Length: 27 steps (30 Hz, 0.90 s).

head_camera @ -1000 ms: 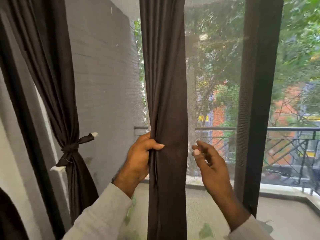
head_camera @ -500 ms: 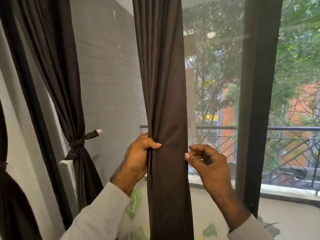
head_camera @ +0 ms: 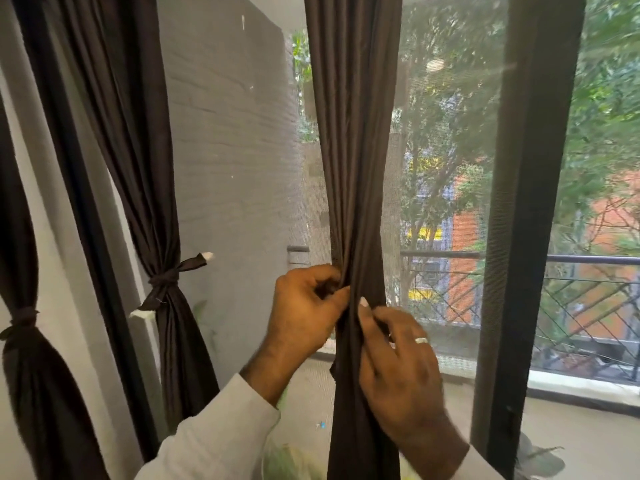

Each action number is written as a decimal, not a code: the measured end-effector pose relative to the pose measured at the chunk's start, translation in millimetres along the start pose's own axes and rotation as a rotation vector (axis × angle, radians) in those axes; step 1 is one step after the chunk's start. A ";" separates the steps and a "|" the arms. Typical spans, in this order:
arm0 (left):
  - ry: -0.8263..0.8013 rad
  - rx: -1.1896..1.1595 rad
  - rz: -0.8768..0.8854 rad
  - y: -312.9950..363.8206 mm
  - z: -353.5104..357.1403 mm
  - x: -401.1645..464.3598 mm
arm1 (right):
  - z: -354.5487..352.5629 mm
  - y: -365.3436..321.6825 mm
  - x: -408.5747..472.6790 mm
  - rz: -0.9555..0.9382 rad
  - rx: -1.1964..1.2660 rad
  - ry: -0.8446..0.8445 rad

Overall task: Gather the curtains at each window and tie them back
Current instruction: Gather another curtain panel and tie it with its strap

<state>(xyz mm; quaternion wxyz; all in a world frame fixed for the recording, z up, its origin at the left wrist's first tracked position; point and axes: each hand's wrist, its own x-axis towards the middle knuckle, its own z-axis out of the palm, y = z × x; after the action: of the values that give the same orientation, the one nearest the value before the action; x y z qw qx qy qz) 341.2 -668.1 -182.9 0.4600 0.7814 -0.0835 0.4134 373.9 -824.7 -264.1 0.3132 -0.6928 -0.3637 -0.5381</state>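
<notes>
A dark brown curtain (head_camera: 353, 150) hangs straight in front of me, pulled into a narrow bunch at waist height. My left hand (head_camera: 304, 313) grips the bunch from its left side. From the right, my right hand (head_camera: 398, 362) closes its fingers on the gathered folds; it wears a ring. To the left hangs a second brown curtain (head_camera: 138, 150), bound at its middle with a knotted tie-back (head_camera: 166, 280). A third tied curtain (head_camera: 24, 271) shows at the far left edge.
A dark window frame post (head_camera: 526, 220) stands upright right of the curtain. Behind the mesh screen are a balcony railing (head_camera: 588, 261), a grey wall (head_camera: 228, 168) and trees. A dark frame (head_camera: 86, 202) separates the two left curtains.
My right hand has come in from the right edge and taken hold of the folds. The curtain is pinched narrower at hand height. The view has shifted slightly.
</notes>
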 end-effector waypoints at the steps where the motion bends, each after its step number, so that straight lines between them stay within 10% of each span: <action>1: -0.025 -0.059 -0.071 2.0 -1.6 2.2 | 2.1 3.3 -0.2 -0.018 -0.021 -0.035; 11: -0.187 -0.226 -0.133 6.3 -12.3 8.6 | -8.3 21.3 12.5 -0.132 0.194 -0.194; 19: -0.289 -0.446 -0.294 8.0 -17.3 14.5 | 7.9 46.5 28.4 0.866 0.876 -0.222; 27: -0.311 -0.676 -0.418 0.2 -17.9 16.2 | 10.7 50.5 31.3 1.002 1.189 -0.205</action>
<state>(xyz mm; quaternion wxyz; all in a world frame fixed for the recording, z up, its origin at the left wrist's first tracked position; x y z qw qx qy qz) 341.3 -650.1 -166.8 0.7461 0.6399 -0.1224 0.1377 426.8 -837.9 -238.1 0.8020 -0.5365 -0.2619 0.0192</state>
